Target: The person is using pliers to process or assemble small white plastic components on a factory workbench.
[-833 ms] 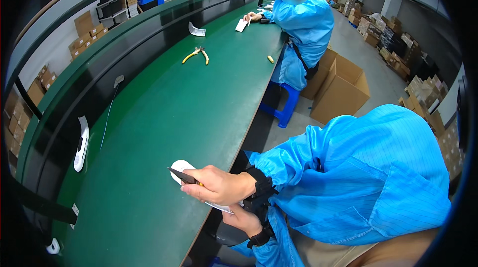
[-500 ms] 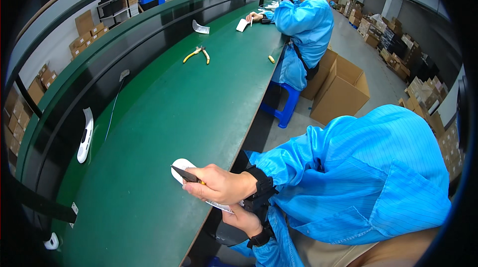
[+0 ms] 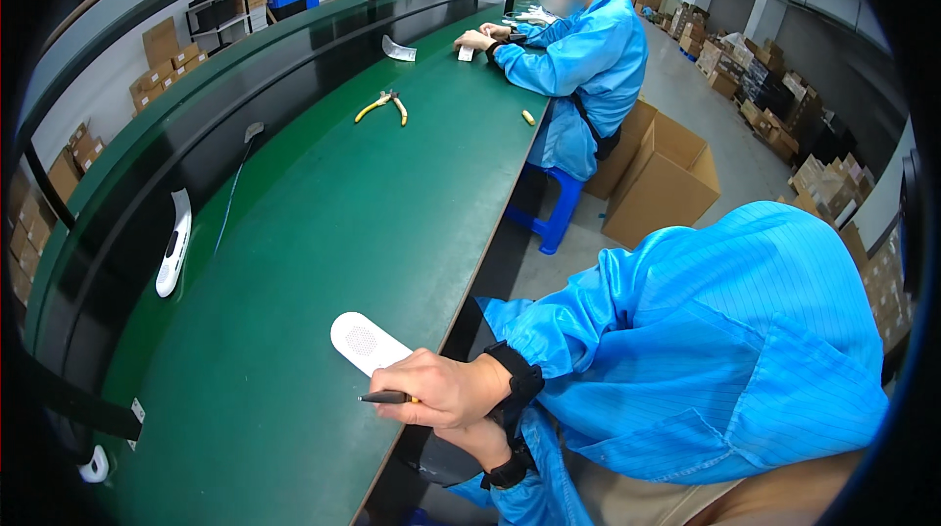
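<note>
A long white plastic shell point(image 3: 365, 342) with a rounded end and a patch of small holes is tilted over the front edge of the green bench. My right hand point(image 3: 436, 389) lies across its near part, closed round a dark pointed tool point(image 3: 387, 397) with a bit of yellow by the fingers. The tool's tip points left, over the bench, apart from the shell. Below and partly behind, my left hand point(image 3: 482, 443) grips the shell's near end; its fingers are mostly hidden by the right hand.
The green bench point(image 3: 284, 261) carries yellow-handled pliers point(image 3: 382, 109), a small yellow piece point(image 3: 528, 118), a curved white piece point(image 3: 398, 50), another white shell point(image 3: 174, 250) and a thin cable point(image 3: 230, 195). A co-worker point(image 3: 588, 46) sits farther along, beside an open carton point(image 3: 662, 183).
My right hand has moved down and toward me, taking the tool off the shell. More of the shell's holed face shows. The co-worker has brought both hands together over a small white piece.
</note>
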Tool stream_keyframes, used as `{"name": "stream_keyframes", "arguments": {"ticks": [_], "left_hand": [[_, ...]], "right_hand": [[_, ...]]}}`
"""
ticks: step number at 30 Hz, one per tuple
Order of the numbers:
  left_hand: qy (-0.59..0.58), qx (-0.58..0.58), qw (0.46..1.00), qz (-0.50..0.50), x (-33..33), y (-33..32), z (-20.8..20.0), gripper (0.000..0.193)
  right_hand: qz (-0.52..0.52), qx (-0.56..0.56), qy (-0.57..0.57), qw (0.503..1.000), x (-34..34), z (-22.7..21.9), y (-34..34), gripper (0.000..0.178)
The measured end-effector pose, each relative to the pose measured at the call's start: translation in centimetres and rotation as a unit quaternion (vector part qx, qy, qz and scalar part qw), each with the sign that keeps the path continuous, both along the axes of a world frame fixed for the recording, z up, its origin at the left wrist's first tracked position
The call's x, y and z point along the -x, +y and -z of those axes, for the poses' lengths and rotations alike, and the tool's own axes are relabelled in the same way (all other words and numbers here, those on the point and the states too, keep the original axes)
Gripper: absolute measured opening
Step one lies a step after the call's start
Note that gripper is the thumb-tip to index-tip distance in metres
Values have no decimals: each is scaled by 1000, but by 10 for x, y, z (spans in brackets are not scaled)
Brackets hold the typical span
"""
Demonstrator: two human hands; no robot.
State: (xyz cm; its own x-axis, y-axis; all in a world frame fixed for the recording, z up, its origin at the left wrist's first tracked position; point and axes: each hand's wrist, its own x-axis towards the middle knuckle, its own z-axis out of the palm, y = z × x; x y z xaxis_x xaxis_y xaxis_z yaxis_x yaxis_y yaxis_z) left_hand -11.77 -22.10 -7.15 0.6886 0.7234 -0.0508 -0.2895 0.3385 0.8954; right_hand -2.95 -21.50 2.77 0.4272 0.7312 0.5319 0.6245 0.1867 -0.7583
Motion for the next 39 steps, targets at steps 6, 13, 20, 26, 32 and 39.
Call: {"name": "stream_keyframes", "arguments": {"ticks": [6, 13, 20, 26, 32, 39], "left_hand": [[20, -9, 998, 67, 0, 5, -11, 32], [112, -117, 986, 29, 5, -3, -52, 34], [217, -709, 667, -75, 7, 27, -87, 46], [227, -791, 567, -32, 2, 48, -104, 54], [354, -764, 525, 121, -19, 46, -148, 69], [374, -665, 608, 221, -45, 50, -180, 75]], "right_hand": [[-42, 38, 172, 983, -23, -23, -5, 17], [93, 135, -11, 986, -93, -40, -30, 38], [-120, 103, 372, 915, -121, -22, -25, 35], [-187, 37, 444, 876, -139, -17, -39, 42], [-206, -9, 440, 874, -147, -16, -38, 44], [-236, -1, 384, 893, -162, -15, -28, 51]]}}
